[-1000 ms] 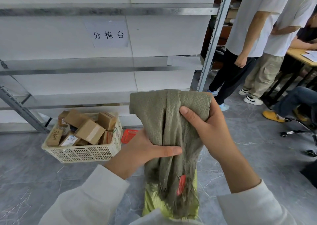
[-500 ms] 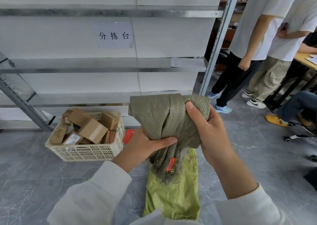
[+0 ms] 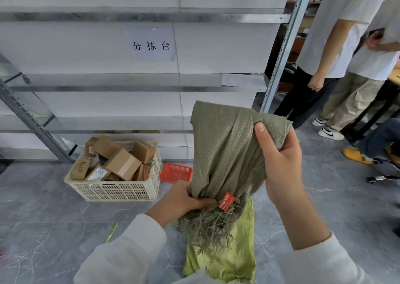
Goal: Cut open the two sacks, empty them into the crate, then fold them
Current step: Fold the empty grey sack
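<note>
I hold a grey-green woven sack bunched up in the air in front of me. My right hand grips its upper fold, thumb on the front. My left hand grips the gathered lower end, where frayed threads and a red tag hang. A second, yellow-green sack lies flat on the floor under it. The cream plastic crate, full of several cardboard boxes, stands on the floor to the left.
A small red basket sits right of the crate. A green pen-like tool lies on the grey floor by my left sleeve. Metal shelving covered in white sheets fills the back. Two people stand at the right, near a desk and chair.
My left hand has slid down the sack to its frayed end, and the sack is gathered shorter. The yellow-green sack on the floor shows more.
</note>
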Available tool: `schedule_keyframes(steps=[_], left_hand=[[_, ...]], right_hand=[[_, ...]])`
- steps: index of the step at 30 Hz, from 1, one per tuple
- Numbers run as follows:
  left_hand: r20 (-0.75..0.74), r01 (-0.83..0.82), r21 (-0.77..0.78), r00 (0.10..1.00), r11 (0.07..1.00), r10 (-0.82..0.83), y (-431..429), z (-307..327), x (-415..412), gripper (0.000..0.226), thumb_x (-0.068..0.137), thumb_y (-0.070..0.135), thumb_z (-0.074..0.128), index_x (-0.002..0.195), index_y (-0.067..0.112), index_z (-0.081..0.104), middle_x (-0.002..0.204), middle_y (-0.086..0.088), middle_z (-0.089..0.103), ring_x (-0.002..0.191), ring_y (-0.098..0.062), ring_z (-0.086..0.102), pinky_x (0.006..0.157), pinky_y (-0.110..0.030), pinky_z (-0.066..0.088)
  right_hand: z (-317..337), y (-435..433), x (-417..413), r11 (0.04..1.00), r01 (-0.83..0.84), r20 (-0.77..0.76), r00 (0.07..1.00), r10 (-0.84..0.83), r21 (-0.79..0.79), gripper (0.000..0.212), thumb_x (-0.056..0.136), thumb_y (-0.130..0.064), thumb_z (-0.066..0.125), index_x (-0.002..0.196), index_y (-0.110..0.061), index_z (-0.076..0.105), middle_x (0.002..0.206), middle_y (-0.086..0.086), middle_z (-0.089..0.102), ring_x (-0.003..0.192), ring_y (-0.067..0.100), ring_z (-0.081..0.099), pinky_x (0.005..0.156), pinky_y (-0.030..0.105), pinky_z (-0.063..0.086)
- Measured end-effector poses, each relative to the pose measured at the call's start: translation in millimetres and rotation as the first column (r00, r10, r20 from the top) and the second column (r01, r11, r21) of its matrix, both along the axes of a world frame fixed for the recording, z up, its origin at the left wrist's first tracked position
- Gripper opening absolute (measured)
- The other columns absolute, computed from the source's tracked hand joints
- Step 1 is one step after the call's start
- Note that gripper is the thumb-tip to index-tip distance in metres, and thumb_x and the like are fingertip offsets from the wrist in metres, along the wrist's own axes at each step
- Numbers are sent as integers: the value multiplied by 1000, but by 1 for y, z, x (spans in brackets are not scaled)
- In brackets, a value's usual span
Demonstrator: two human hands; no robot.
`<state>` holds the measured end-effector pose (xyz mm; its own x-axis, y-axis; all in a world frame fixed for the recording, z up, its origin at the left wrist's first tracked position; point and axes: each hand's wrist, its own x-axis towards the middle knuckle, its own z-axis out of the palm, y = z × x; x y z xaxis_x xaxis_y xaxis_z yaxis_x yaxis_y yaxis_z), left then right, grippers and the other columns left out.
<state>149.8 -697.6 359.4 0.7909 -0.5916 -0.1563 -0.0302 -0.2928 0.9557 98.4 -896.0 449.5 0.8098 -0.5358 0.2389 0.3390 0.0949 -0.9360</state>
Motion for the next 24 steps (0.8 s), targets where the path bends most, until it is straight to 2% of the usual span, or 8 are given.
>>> schedule_keyframes(steps=[3, 5, 7, 10, 15, 18, 20, 24], left_hand=[[-16, 82, 67, 997, 994, -81, 17, 16, 16, 41, 64, 42, 86, 101, 48, 70, 102, 18, 73, 96, 0, 68, 87, -24, 55], [34, 151, -40, 988, 988, -150, 23, 35, 28, 81, 59, 55, 84, 131, 38, 51, 128, 13, 63, 118, -7, 59, 99, -30, 49], [82, 193, -210, 980, 959, -179, 21, 54, 32, 102, 58, 52, 85, 143, 26, 36, 141, 9, 53, 131, -13, 49, 103, -25, 44], [77, 9, -363, 997, 932, 21, 10, 74, 29, 96, 55, 54, 87, 137, 35, 41, 133, 10, 59, 125, -10, 55, 94, -23, 50], [232, -232, -386, 912, 893, 338, 3, 77, 14, 66, 60, 36, 90, 118, 38, 58, 114, 12, 69, 107, -7, 65, 82, -19, 55], [350, -230, -377, 861, 897, 368, 3, 85, 5, 55, 60, 32, 87, 106, 39, 58, 105, 16, 70, 97, -1, 67, 75, -12, 53], [353, -211, -382, 867, 900, 353, 3, 90, 3, 53, 62, 29, 86, 105, 40, 58, 105, 15, 70, 96, -1, 67, 73, -12, 54], [350, -117, -389, 899, 914, 264, 6, 100, 4, 75, 62, 23, 87, 124, 42, 49, 118, 14, 63, 112, -9, 62, 92, -28, 54]], right_hand=[[-8, -6, -5, 987, 24, -20, 999, -28, -160, 30, 83, -36, 72, 106, -19, 63, 94, -14, 71, 91, 5, 68, 73, 16, 53], [-12, -11, -5, 961, 17, -44, 999, -30, -275, 22, 84, -31, 72, 101, -22, 62, 90, -20, 69, 85, -3, 65, 68, 8, 48], [-14, -10, -6, 952, -18, -55, 999, 1, -306, 20, 82, -29, 72, 99, -27, 60, 90, -22, 69, 83, -5, 65, 66, 8, 48], [-13, -8, -7, 954, -80, -33, 997, 74, -287, 22, 80, -28, 73, 97, -27, 59, 87, -21, 68, 82, -3, 65, 65, 11, 49], [-7, -11, -15, 951, -212, -5, 976, 216, -227, 25, 77, -26, 74, 100, -24, 66, 93, -13, 71, 89, 8, 69, 71, 16, 53], [-3, -10, -20, 960, -224, -47, 975, 219, -171, 15, 76, -36, 73, 91, -32, 72, 93, -6, 75, 87, 11, 71, 69, 18, 55], [-2, -9, -20, 962, -243, -76, 969, 235, -126, 20, 77, -42, 74, 90, -27, 74, 94, -1, 76, 88, 16, 72, 70, 21, 56], [3, -9, -19, 950, -312, -121, 943, 311, 17, 37, 71, -47, 80, 91, -16, 75, 96, 10, 75, 88, 26, 73, 71, 29, 57]])
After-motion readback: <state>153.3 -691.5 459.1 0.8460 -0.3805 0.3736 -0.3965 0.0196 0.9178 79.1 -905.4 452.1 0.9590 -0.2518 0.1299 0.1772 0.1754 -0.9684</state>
